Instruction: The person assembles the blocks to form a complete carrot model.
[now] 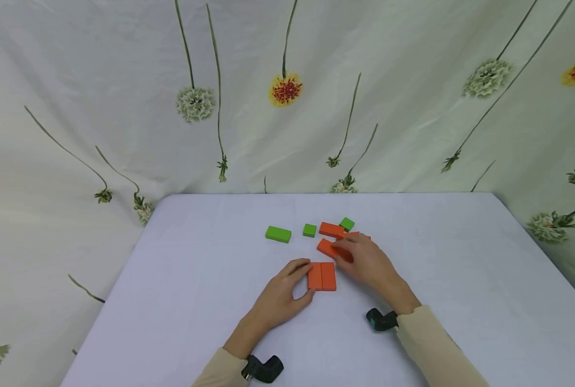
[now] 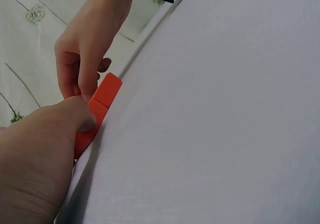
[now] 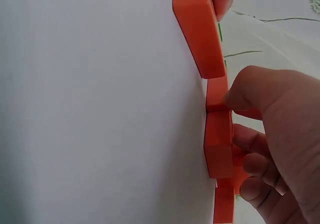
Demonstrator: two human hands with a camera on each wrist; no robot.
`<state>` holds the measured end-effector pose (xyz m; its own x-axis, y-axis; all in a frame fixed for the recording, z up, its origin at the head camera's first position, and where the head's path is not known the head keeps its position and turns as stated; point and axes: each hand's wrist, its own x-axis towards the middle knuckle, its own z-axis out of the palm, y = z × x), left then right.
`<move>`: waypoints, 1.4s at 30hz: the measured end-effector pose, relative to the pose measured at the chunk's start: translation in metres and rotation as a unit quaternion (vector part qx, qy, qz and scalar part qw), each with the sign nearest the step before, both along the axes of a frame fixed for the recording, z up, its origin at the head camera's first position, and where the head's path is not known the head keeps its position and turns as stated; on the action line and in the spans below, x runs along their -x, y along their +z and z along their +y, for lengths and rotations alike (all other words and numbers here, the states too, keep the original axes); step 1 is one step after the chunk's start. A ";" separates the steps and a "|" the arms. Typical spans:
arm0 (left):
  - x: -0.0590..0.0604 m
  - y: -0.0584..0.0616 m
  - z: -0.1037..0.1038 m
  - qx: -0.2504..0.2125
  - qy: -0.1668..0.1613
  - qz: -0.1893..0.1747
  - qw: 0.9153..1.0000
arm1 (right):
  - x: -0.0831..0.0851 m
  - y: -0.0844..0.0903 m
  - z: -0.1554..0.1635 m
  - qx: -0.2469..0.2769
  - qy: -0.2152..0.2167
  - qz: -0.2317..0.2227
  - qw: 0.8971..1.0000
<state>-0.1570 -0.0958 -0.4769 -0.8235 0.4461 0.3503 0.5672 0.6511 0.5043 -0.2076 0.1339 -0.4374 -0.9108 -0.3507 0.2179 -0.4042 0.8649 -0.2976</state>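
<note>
Two orange blocks (image 1: 322, 277) lie side by side on the table, their long sides touching. My left hand (image 1: 280, 298) holds the left one, fingers at its far end and thumb at its near end; in the left wrist view the thumb rests against the orange block (image 2: 86, 136). Just beyond the pair, my right hand (image 1: 367, 262) pinches another orange block (image 1: 325, 246), which its fingers partly cover. In the right wrist view the thumb touches an orange block (image 3: 217, 95), with another orange block (image 3: 218, 144) close against it.
Behind the right hand lie another orange block (image 1: 331, 229) and further orange pieces, partly hidden. A green cube (image 1: 347, 223), a second green cube (image 1: 309, 230) and a longer green block (image 1: 278, 234) sit farther back. A flowered cloth (image 1: 249, 134) hangs behind the white table (image 1: 195, 258).
</note>
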 end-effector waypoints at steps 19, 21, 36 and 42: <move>0.003 -0.005 0.001 0.004 0.002 0.008 1.000 | -0.031 -0.002 0.025 0.125 0.039 0.131 0.983; 0.004 -0.005 0.001 0.004 0.002 0.006 1.000 | -0.038 -0.006 0.030 0.128 0.033 0.117 0.984; 0.001 -0.003 0.000 0.000 0.003 0.003 1.000 | -0.052 -0.019 0.038 0.129 0.084 -0.022 0.988; 0.002 -0.002 0.001 0.000 0.003 0.010 1.000 | -0.051 -0.019 0.039 0.135 0.115 -0.039 0.983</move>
<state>-0.1586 -0.0945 -0.4793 -0.8195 0.4406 0.3665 0.5727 0.6548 0.4932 -0.1563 0.1732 -0.4563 -0.8320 -0.4878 0.2643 -0.5466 0.6388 -0.5414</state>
